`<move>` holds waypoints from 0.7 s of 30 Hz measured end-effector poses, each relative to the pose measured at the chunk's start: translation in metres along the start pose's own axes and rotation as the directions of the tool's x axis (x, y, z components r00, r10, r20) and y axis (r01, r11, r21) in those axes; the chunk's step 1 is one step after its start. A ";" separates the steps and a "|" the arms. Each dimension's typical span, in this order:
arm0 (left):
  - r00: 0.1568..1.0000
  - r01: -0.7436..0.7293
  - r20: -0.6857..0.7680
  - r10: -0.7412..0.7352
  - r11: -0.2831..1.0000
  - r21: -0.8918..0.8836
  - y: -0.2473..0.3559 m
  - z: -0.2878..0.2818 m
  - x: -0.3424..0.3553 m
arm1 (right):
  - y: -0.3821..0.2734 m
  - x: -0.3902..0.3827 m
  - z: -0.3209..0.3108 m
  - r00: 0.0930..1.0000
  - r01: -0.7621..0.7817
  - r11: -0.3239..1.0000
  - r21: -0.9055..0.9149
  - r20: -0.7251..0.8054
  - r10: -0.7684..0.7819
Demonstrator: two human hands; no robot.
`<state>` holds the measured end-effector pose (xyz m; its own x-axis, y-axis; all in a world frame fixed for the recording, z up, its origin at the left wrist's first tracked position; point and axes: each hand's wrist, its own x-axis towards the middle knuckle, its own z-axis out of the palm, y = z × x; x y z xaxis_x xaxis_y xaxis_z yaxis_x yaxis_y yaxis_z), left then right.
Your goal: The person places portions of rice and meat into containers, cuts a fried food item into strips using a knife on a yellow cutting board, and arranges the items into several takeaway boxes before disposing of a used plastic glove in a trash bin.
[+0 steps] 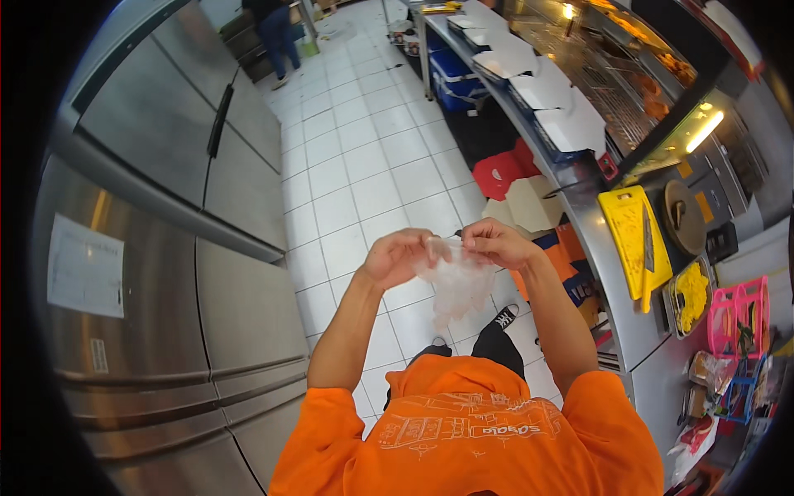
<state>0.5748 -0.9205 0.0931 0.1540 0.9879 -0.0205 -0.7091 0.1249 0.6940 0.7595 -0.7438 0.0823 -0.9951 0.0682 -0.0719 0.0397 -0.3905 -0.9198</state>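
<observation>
A: Closest first. What do we have?

B: Left hand point(397, 253) and right hand point(502, 245), both bare, raised side by side above the tiled floor point(364, 178). The fingers of each grasp the upper edge of a clear plastic piece point(460, 289), one set at either end. It hangs crumpled between them, loose tips lowermost. We would call it a disposable glove; the folds leave us unsure.

A: Placed how against the worktop point(619, 310)?

B: Out beyond its left long edge, well apart from it, hanging free.

A: Step in hand?

B: Spreading the upper edge, by our reading. The layers may not be parted yet; we can't make out an opening.

A: And the next move calls for what?

B: A light pinch, we judge: one set of fingers holding the rim, the other working the layers apart. Film looks thin; we would expect it to cling, perhaps tear under a hard pull.

A: Farther out?

B: By the worktop's left edge, a yellow cutting board point(622, 217), knife point(648, 248) lying on it, round brown lid point(683, 213) just to its right. Farther along that edge, a row of white boxes point(542, 89). Farthest, a person point(277, 37) at the floor's far end.
</observation>
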 end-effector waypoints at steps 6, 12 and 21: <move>0.991 0.106 -0.127 -0.042 0.827 0.552 0.026 0.042 -0.066 | -0.024 0.045 0.076 0.893 0.267 0.842 -0.469 -0.208 -0.399; 0.844 0.094 -0.053 0.534 -0.049 0.994 0.007 0.060 -0.080 | -0.023 0.045 0.150 0.762 0.122 0.673 -0.730 -0.365 -0.534; 0.490 -0.120 -0.431 0.758 0.548 0.828 -0.001 0.037 -0.052 | 0.024 0.059 0.139 0.571 0.243 0.419 -0.875 -0.220 -0.791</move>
<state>0.5935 -0.9751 0.1204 -0.7581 0.6187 0.2060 0.1622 -0.1270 0.9785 0.6887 -0.8771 0.1093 -0.5796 0.5501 0.6013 -0.1462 0.6557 -0.7408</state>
